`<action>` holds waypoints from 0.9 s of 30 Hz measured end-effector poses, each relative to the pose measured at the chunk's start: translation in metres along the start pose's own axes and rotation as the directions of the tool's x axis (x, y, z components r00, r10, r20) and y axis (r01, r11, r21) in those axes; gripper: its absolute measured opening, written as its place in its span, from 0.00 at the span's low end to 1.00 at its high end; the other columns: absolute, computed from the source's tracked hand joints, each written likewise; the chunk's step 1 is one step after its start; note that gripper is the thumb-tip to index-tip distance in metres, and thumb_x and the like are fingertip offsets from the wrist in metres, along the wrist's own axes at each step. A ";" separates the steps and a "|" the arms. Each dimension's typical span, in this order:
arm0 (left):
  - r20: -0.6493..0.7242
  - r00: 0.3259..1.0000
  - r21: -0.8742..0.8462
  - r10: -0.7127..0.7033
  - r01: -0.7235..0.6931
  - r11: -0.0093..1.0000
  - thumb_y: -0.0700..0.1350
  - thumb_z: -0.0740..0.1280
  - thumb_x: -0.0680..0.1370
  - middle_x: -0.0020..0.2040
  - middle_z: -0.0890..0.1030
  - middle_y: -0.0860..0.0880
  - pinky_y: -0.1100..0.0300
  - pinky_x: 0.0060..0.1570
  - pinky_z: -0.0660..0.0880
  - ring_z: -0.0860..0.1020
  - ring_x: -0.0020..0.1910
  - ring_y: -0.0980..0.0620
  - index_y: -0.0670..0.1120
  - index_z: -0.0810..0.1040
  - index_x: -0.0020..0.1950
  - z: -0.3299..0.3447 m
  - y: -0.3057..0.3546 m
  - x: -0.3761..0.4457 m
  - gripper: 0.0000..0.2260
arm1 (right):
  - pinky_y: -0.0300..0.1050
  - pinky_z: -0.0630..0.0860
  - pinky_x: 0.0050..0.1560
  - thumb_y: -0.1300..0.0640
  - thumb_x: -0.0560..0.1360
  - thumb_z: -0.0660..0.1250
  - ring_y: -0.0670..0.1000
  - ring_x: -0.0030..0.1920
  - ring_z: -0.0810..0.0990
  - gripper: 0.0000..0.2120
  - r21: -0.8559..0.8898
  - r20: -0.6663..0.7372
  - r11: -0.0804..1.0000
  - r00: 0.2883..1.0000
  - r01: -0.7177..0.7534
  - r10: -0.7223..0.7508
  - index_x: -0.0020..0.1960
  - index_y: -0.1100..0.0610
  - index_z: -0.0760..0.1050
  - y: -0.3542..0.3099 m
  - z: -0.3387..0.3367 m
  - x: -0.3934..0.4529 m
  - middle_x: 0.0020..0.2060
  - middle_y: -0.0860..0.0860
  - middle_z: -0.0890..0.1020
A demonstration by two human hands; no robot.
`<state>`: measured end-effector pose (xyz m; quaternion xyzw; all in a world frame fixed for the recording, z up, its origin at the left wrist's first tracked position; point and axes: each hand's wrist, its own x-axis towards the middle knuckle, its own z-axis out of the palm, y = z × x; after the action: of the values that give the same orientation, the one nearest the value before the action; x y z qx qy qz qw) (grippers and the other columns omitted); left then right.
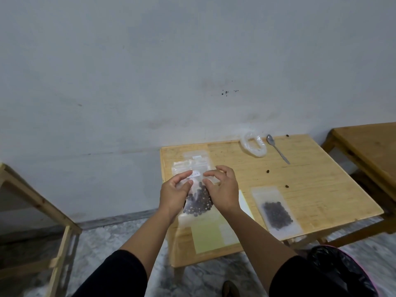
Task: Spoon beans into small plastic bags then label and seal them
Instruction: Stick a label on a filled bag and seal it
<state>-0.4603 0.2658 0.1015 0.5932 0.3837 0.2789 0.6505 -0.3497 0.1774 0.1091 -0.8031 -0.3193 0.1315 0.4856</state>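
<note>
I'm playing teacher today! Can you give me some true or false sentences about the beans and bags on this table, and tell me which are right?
1. Both hands hold a bag of beans above the table. True: the left hand and right hand pinch it near its top.
2. The spoon is in the right hand. False: it lies on the table near the far edge, beside a crumpled plastic bag.
3. A second bag of beans lies flat on the table. True.
4. No beans have spilled. False: a few loose beans lie on the tabletop.
5. The held bag has a white label. True.
</note>
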 end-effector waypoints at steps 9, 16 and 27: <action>0.112 0.994 0.039 -0.002 -0.002 0.999 0.41 0.68 0.76 0.55 0.81 0.57 0.60 0.59 0.74 0.78 0.56 0.57 0.57 0.80 0.52 0.007 0.002 -0.003 0.11 | 0.40 0.74 0.58 0.57 0.72 0.71 0.42 0.52 0.79 0.05 0.259 0.155 0.950 0.978 -0.176 0.139 0.46 0.49 0.83 -0.005 -0.005 -0.003 0.47 0.44 0.83; 0.018 1.000 0.032 -0.004 0.003 0.999 0.44 0.69 0.76 0.49 0.83 0.56 0.61 0.53 0.75 0.79 0.51 0.58 0.54 0.82 0.48 0.014 0.002 0.005 0.05 | 0.37 0.75 0.54 0.60 0.70 0.73 0.43 0.52 0.80 0.08 0.279 0.158 0.930 0.967 -0.237 0.199 0.47 0.50 0.83 -0.003 -0.005 0.006 0.47 0.46 0.84; 0.000 0.996 0.121 -0.086 0.086 0.989 0.40 0.65 0.77 0.51 0.81 0.58 0.64 0.54 0.73 0.76 0.52 0.61 0.55 0.82 0.50 0.031 0.000 0.040 0.11 | 0.39 0.77 0.52 0.61 0.70 0.71 0.45 0.47 0.82 0.07 0.178 0.184 0.966 0.971 -0.186 0.154 0.47 0.56 0.84 0.018 -0.003 0.048 0.41 0.48 0.85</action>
<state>-0.4128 0.2817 0.0945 0.6151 0.4233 0.2252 0.6259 -0.3045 0.2003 0.1001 -0.7625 -0.2747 0.2707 0.5195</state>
